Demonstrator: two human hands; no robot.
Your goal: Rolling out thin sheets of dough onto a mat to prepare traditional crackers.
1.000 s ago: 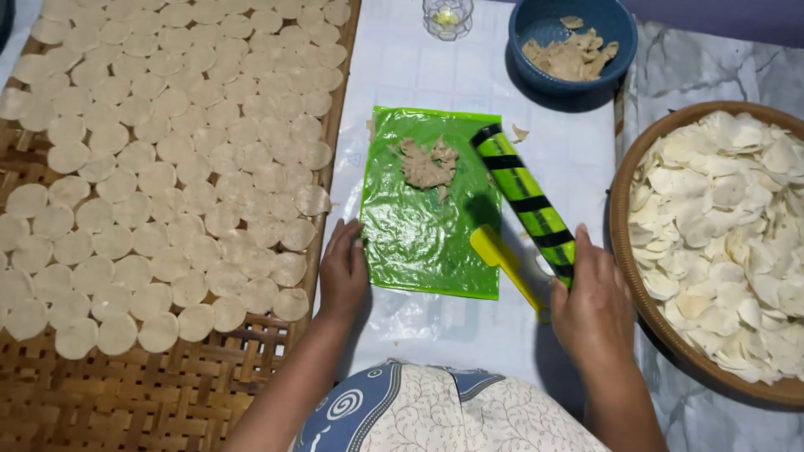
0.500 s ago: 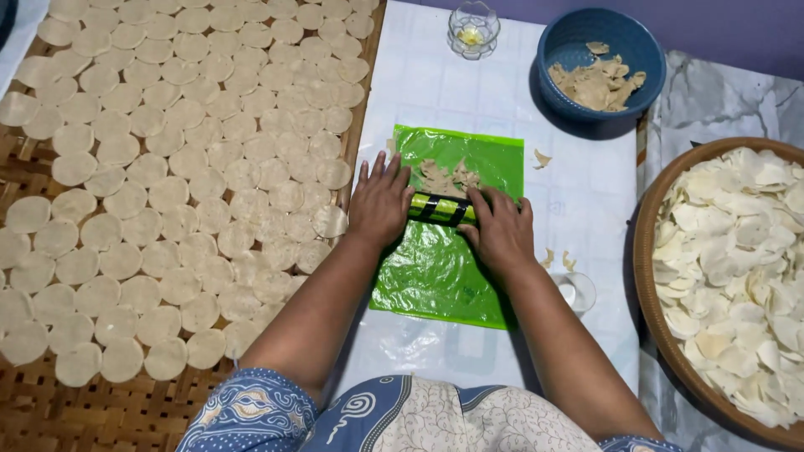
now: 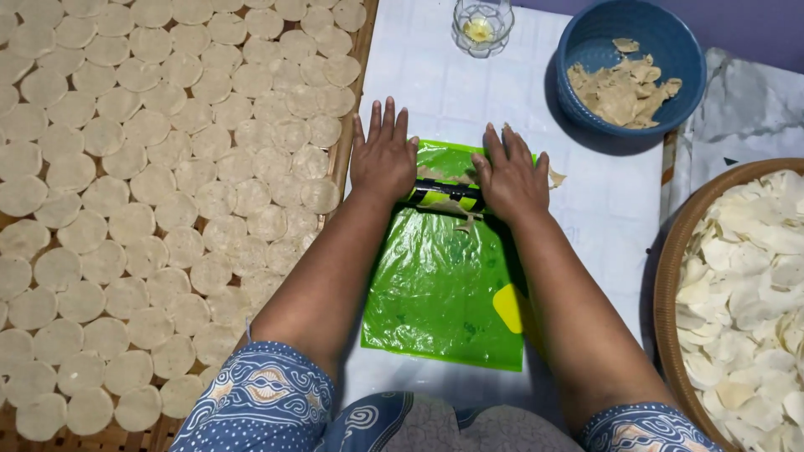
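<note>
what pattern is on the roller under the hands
Black and yellow-green stripes on the roller, seen in the head view.

We note a white tiled-pattern cloth covering the work surface at centre. On it lies a green plastic sheet, near and central. At the far edge stand a small clear glass and, to its right, a blue bowl of pale dough scraps. Left of the cloth, a woven bamboo tray bears rows of flat round dough discs. At right sits a round brown basket of pale chips, with crumpled grey-white paper beyond it.
</note>
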